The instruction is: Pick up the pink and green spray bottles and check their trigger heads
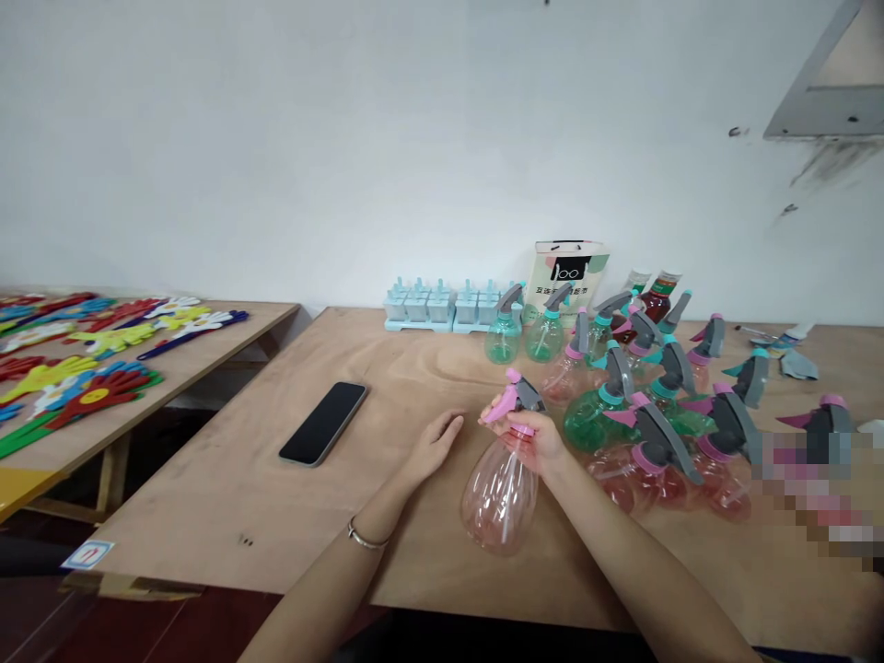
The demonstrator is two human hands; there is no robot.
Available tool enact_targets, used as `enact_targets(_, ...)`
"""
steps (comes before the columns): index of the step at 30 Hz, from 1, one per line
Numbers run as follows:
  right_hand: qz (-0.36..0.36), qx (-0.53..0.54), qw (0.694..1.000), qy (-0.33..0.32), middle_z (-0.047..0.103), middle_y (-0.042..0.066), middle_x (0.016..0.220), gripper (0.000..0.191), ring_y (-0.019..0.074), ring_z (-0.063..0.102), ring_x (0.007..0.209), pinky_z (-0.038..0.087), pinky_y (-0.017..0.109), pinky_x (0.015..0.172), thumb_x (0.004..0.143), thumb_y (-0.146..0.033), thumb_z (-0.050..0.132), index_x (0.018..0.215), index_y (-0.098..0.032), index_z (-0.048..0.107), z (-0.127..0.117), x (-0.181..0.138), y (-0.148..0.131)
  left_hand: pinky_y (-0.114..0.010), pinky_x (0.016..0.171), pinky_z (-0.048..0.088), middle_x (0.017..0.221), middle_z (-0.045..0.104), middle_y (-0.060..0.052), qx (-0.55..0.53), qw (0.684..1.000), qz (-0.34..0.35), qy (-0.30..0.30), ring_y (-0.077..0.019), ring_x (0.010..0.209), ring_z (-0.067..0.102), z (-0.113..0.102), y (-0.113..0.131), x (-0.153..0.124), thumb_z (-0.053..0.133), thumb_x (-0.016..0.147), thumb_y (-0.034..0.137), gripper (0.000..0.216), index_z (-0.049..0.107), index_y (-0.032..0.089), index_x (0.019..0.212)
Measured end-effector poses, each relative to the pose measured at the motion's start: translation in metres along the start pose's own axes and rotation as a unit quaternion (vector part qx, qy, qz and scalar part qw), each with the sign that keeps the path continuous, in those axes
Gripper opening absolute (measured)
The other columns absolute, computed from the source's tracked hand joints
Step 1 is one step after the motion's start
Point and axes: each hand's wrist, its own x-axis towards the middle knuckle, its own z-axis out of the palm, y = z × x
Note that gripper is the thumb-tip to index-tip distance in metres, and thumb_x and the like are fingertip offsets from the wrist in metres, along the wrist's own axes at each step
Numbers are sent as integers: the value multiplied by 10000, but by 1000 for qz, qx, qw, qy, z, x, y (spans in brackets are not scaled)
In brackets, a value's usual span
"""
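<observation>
My right hand is closed round the neck of a clear pink spray bottle, below its pink and grey trigger head. The bottle is tilted a little, its base toward the table's front edge, and a thin tube shows inside. My left hand, with a bracelet on the wrist, is held low over the table just left of the bottle. Its fingers are stretched out and nothing is in them. Several more spray bottles stand to the right, among them a green one and a pink one.
A black phone lies on the wooden table at left. Light blue popsicle moulds and a printed paper bag stand by the wall. Colourful hand-shaped items cover another table at far left. The right edge is pixelated.
</observation>
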Motion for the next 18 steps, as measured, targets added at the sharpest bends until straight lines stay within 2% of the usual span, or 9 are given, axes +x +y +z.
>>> enact_targets(2, -4, 13, 1000, -20, 729, 10, 695, 442, 287, 715, 938, 519, 455, 949, 544, -314, 735, 974, -216, 707, 1, -1, -2, -432, 1110, 383, 1202, 695, -97, -20, 1000, -1, 13, -257, 1185, 599, 1, 0, 0, 431, 944, 545, 473, 678, 175, 1103)
enact_targets(4, -17, 10, 1000, -8, 733, 0, 699, 452, 279, 717, 939, 523, 439, 948, 546, -337, 758, 982, -231, 708, 3, -1, -4, -425, 1115, 383, 1193, 698, -102, -56, 998, 3, 16, -253, 1185, 601, 1, -1, 0, 403, 952, 567, 510, 685, 165, 1086)
enact_targets(7, -45, -32, 997, 49, 773, 9, 870, 457, 251, 714, 968, 527, 400, 941, 587, -401, 789, 1012, -261, 700, 7, 1, -3, -424, 1084, 419, 1193, 695, -119, -108, 993, 30, 27, -252, 1174, 612, -1, -1, -5, 328, 976, 574, 562, 675, 150, 1104)
enact_targets(9, -92, -72, 988, 102, 771, 18, 1003, 461, 238, 697, 1026, 513, 394, 967, 640, -455, 777, 1053, -271, 686, 8, 3, 2, -426, 1060, 433, 1189, 694, -124, -102, 990, 89, 39, -255, 1163, 616, -7, 3, -11, 281, 987, 572, 586, 667, 155, 1127)
enact_targets(11, -164, -127, 964, 164, 754, 33, 1089, 457, 236, 666, 1095, 479, 413, 1022, 701, -500, 738, 1084, -260, 676, 7, 4, 10, -433, 1039, 441, 1197, 685, -132, -62, 981, 181, 23, -273, 1153, 617, -14, 11, -18, 307, 957, 628, 613, 651, 166, 1168)
enact_targets(13, -223, -202, 927, 224, 738, 51, 1131, 446, 241, 630, 1157, 432, 433, 1078, 758, -530, 689, 1096, -240, 675, 5, 2, 18, -453, 1040, 436, 1266, 642, -146, 13, 966, 259, -19, -305, 1186, 593, -18, 19, -24, 450, 860, 715, 681, 595, 185, 1263)
enact_targets(15, -250, -273, 892, 261, 726, 69, 1150, 451, 246, 606, 1192, 400, 445, 1108, 803, -549, 640, 1116, -226, 672, 4, -1, 26, -482, 1061, 415, 1371, 563, -160, 120, 954, 272, -42, -335, 1253, 541, -16, 25, -28, 627, 746, 714, 825, 482, 214, 1385)
enact_targets(18, -262, -312, 866, 288, 711, 96, 1163, 506, 259, 627, 1157, 448, 457, 1064, 829, -575, 595, 1172, -208, 647, 5, -4, 40, -508, 1072, 402, 1418, 511, -174, 243, 942, 231, -11, -346, 1296, 503, -3, 23, -28, 747, 712, 581, 926, 348, 229, 1470)
